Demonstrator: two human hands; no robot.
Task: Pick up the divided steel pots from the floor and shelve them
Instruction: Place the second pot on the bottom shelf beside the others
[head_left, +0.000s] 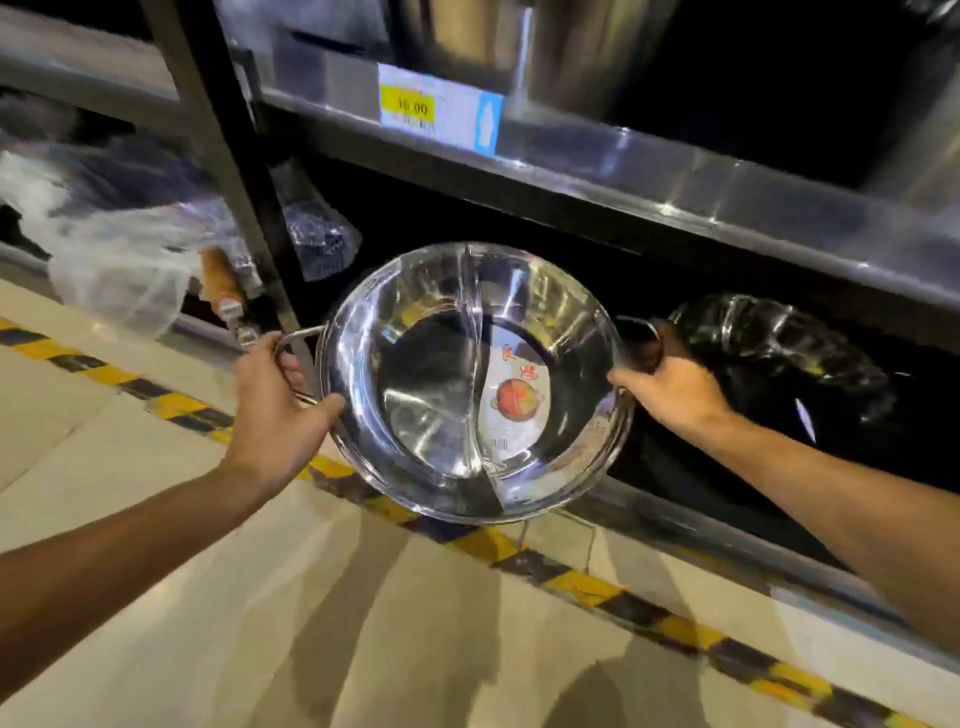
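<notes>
A round divided steel pot (441, 384) with a curved partition and a paper label inside is held in the air, tilted toward me, in front of the dark bottom shelf opening. My left hand (275, 400) grips its left wire handle. My right hand (670, 384) grips the handle on its right rim. The pot's far edge hangs at the front of the bottom shelf (727, 551).
An upper shelf edge (623, 176) with a yellow and blue price tag (441, 109) runs above. A black upright post (228, 171) stands left of the pot. Plastic-wrapped cookware (779, 343) lies inside at right, wrapped pans (119, 249) at left. Yellow-black tape (571, 571) marks the floor.
</notes>
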